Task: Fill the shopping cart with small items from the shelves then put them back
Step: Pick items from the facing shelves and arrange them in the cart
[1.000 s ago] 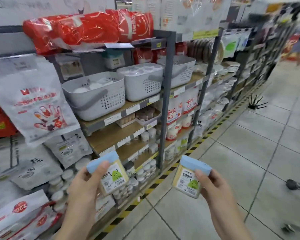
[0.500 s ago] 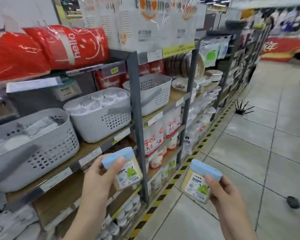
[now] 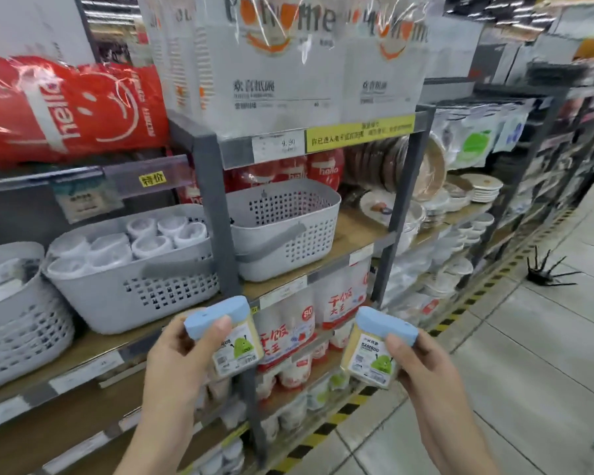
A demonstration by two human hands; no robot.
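Note:
I hold two small clear boxes with pale blue lids and a green cartoon label. My left hand (image 3: 179, 358) grips the left box (image 3: 235, 347) with the thumb on its lid, in front of the grey shelf upright. My right hand (image 3: 422, 368) grips the right box (image 3: 371, 358) over the aisle edge. Both boxes are tilted, lids toward each other. No shopping cart is in view.
Shelving (image 3: 216, 207) runs along the left with grey perforated baskets (image 3: 282, 231), one holding white cups (image 3: 151, 238). Red "hello" packs (image 3: 66, 108) and white packs sit on top. Plates and bowls (image 3: 460, 200) fill shelves further on. Tiled floor with a black spider-like object (image 3: 542, 272) lies right.
My view has shifted right along the shelves and closer to them. Both hands keep their boxes and have risen slightly and come closer together.

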